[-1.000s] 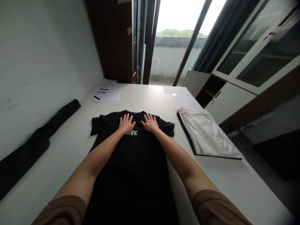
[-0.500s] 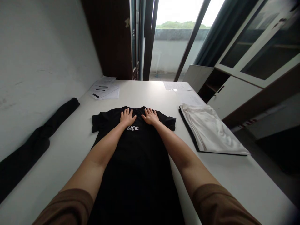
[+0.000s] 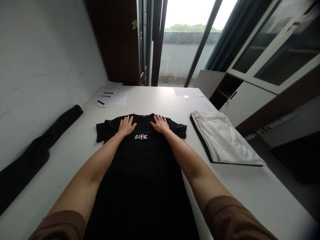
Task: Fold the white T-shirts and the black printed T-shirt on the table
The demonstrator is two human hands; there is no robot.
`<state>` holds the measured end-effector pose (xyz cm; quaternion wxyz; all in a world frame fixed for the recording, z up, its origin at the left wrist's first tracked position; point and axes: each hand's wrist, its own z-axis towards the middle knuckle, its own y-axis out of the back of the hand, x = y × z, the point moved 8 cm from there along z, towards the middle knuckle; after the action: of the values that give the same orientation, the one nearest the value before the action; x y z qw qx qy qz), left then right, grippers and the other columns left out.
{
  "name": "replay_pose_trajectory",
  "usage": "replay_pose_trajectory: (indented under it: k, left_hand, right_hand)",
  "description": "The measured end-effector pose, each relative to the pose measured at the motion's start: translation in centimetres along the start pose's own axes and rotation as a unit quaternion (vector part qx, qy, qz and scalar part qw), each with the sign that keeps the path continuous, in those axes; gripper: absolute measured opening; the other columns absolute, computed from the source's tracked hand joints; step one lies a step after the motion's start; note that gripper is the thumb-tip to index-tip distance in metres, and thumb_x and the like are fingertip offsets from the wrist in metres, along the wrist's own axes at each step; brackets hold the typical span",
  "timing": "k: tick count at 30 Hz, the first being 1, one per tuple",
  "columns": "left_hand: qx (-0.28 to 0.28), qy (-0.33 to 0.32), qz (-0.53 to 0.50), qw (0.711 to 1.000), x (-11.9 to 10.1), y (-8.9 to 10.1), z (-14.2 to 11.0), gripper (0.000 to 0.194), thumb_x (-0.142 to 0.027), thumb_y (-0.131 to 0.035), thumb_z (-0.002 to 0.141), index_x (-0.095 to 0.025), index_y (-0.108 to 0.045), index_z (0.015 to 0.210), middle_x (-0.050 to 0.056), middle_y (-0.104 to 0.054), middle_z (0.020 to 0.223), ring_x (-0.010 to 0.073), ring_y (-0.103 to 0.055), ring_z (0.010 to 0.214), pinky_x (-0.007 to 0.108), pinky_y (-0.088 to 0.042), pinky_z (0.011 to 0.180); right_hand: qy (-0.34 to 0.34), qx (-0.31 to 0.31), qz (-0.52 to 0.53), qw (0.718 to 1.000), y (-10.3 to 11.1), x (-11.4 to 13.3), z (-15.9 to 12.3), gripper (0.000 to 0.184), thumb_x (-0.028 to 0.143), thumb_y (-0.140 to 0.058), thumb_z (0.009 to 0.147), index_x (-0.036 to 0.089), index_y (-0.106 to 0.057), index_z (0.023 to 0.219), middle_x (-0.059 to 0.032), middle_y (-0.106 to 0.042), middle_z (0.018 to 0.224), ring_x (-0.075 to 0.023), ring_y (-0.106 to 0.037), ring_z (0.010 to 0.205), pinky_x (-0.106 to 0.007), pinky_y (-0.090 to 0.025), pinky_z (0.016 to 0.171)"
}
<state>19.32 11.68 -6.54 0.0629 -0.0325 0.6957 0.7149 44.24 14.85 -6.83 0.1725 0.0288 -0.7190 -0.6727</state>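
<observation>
A black T-shirt (image 3: 143, 170) with white "LIFE" lettering lies spread on the white table (image 3: 142, 100), its collar away from me and its short sleeves out to both sides. My left hand (image 3: 127, 126) rests flat on the shirt's upper left chest, left of the lettering, fingers apart. On the other side of the collar, my right hand (image 3: 160, 124) presses flat with its fingers spread. Neither hand grips the cloth. My forearms cover part of the shirt's sides, and its lower end runs out of view at the bottom.
Folded white cloth (image 3: 225, 136) lies on something thin and black at the right. Along the left wall stretches a dark rolled or folded fabric (image 3: 45, 146). Paper sheets (image 3: 111, 95) lie at the far left corner, with more papers (image 3: 195, 96) at the far right.
My left hand has slid left across the shirt toward its left shoulder, uncovering the whole "LIFE" lettering. The right hand stays in nearly the same place.
</observation>
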Motion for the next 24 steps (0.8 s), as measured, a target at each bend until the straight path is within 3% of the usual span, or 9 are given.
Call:
replay_pose_trajectory:
  k: [4,7,11,15,18,21,24]
  left_hand:
    - [-0.004,0.030,0.018,0.999,3.9,1.2,-1.8,0.073,-0.060,-0.029,0.103,-0.018,-0.033,0.162,0.015,-0.028,0.169,0.0331,-0.021,0.157,0.054,-0.016,0.125]
    - [-0.040,0.075,0.041,0.996,7.3,2.9,-2.9,0.066,-0.056,-0.034,0.102,-0.020,-0.042,0.157,0.016,-0.035,0.165,0.0346,-0.025,0.155,0.057,-0.018,0.123]
    - [-0.098,0.182,0.051,0.977,13.3,5.5,-4.9,0.057,-0.049,-0.041,0.100,-0.018,-0.051,0.147,0.019,-0.047,0.156,0.0372,-0.039,0.145,0.058,-0.030,0.116]
    - [-0.103,0.249,0.038,0.962,17.6,5.9,-7.2,0.061,-0.054,-0.052,0.093,-0.013,-0.056,0.138,0.024,-0.056,0.141,0.0415,-0.050,0.130,0.054,-0.042,0.105]
    - [-0.117,0.250,0.028,0.961,18.2,5.6,-8.6,0.054,-0.055,-0.056,0.090,-0.017,-0.061,0.127,0.021,-0.058,0.136,0.0392,-0.053,0.125,0.049,-0.045,0.102]
    - [-0.146,0.238,0.031,0.960,17.4,5.8,-9.5,0.038,-0.048,-0.053,0.094,-0.019,-0.063,0.116,0.019,-0.060,0.130,0.0382,-0.052,0.124,0.048,-0.045,0.100]
    - [-0.139,0.239,0.032,0.961,16.8,5.8,-10.0,0.028,-0.041,-0.049,0.096,-0.021,-0.063,0.110,0.017,-0.064,0.125,0.0375,-0.055,0.122,0.049,-0.043,0.100]
  right_hand:
    - [-0.004,-0.001,0.002,1.000,0.1,0.1,-0.1,0.082,0.067,-0.023,0.102,0.016,-0.019,0.166,-0.0076,-0.011,0.173,-0.0249,-0.005,0.159,-0.047,-0.002,0.128]
    - [-0.004,-0.005,0.003,1.000,0.2,0.2,-0.2,0.082,0.067,-0.023,0.103,0.016,-0.020,0.166,-0.0079,-0.011,0.173,-0.0247,-0.006,0.159,-0.046,-0.003,0.128]
    - [-0.002,-0.009,0.006,1.000,0.1,0.2,-0.2,0.081,0.066,-0.024,0.103,0.016,-0.021,0.166,-0.0084,-0.012,0.172,-0.0251,-0.007,0.159,-0.046,-0.002,0.128]
    - [0.000,-0.023,0.010,1.000,0.2,0.2,-0.3,0.081,0.066,-0.024,0.103,0.015,-0.023,0.166,-0.0092,-0.016,0.172,-0.0261,-0.009,0.159,-0.046,-0.003,0.128]
    - [0.001,-0.030,0.013,0.999,0.4,0.2,-0.3,0.080,0.066,-0.025,0.103,0.015,-0.025,0.165,-0.0099,-0.018,0.171,-0.0262,-0.011,0.159,-0.045,-0.003,0.128]
    - [-0.001,-0.037,0.017,0.999,0.5,0.1,-0.4,0.079,0.065,-0.026,0.103,0.015,-0.027,0.164,-0.0101,-0.020,0.171,-0.0263,-0.012,0.158,-0.045,-0.005,0.127]
    - [-0.025,-0.049,0.018,0.998,0.6,-0.5,-0.4,0.076,0.064,-0.028,0.103,0.017,-0.031,0.163,-0.0113,-0.022,0.170,-0.0286,-0.015,0.158,-0.048,-0.006,0.127]
